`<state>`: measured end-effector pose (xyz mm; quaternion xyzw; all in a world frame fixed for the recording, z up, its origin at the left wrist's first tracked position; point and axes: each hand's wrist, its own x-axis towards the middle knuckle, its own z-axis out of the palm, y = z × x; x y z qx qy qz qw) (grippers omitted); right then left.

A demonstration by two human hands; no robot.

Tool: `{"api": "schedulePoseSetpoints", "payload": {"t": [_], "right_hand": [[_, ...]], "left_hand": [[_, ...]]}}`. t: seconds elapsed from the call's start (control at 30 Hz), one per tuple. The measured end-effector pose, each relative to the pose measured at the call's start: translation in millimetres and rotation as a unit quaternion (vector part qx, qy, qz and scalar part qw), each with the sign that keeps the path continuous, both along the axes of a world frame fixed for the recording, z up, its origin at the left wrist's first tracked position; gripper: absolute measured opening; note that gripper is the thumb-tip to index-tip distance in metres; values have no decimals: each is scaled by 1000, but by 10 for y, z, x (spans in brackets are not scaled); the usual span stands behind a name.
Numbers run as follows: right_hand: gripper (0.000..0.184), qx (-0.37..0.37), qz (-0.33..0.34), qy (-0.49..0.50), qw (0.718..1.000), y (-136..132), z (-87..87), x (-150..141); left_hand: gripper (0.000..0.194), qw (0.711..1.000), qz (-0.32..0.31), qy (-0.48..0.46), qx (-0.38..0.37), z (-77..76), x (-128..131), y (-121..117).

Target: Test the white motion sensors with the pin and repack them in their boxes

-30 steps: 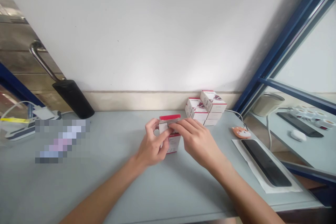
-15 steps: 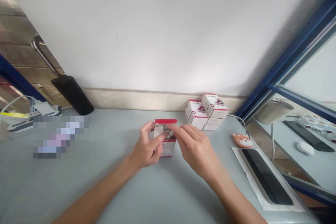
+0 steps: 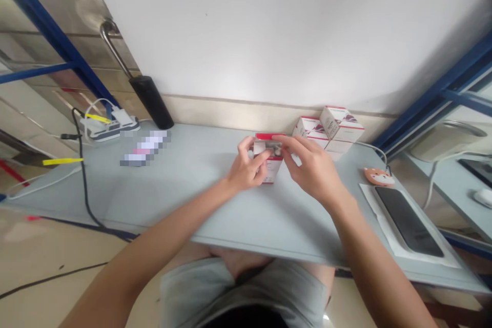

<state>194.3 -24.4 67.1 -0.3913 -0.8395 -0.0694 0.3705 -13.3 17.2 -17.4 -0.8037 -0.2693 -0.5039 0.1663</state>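
A small white and red carton (image 3: 273,170) stands on the grey-blue table with its red-edged lid raised. My left hand (image 3: 248,165) is closed around its left side, the thumb reaching over the front of the opening. At the right top edge is my right hand (image 3: 311,164), its bent fingertips at the lid and the opening. Something greyish shows inside the carton, too small and blurred to name. Behind my right hand several similar cartons (image 3: 342,124) are stacked against the wall.
On the right lie a fox-faced orange pouch (image 3: 379,177) and a dark phone (image 3: 409,220) on white paper. A black cylinder (image 3: 151,102) leans at the back left, near a power strip (image 3: 113,128) with cables. A pixelated item (image 3: 145,148) lies left. The table's front edge is above my lap.
The view has tilted down and shifted left, so my lap and the table's front edge now show. Both hands stay at the carton, with the right fingers at its raised lid.
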Motion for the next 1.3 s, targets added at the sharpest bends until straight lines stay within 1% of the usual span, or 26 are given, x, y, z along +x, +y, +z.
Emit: {"api": "schedulePoseSetpoints", "payload": {"t": [0.17,0.27,0.37,0.43,0.57,0.63,0.77,0.97,1.17,1.3], "right_hand": [[36,9,32,36,999,22,-64,-33],[37,12,21,55,998,27,-97,-48],[36,-2,6,77,997,8,-96,-47],[37,-10,0,68,998,-7,-87,-40],[39,15,-15,19,1000,-26,-74,-39],[39,26,-27,13,999,-29,-73,-50],[39,17,-49,38,998,-26,-79,-77],[35,3,-31,73,997,-12,-72,-95],[34,18,-40,65,997,-8,-82,-115],[33,21,-41,70,996,-5,-96,-121]], "left_hand": [[35,999,26,-5,17,-88,-15,27],[35,999,40,1,9,-103,-33,36],[37,999,51,10,-2,-112,-47,35],[38,998,53,16,-7,-118,-55,31],[41,998,52,22,1,-104,-69,19],[42,998,51,24,8,-85,-75,10],[44,998,54,31,14,-55,-83,-8],[46,998,63,28,12,-46,-85,-13],[51,997,65,31,10,-18,-107,-16],[50,997,73,32,8,-35,-114,-10]]}}
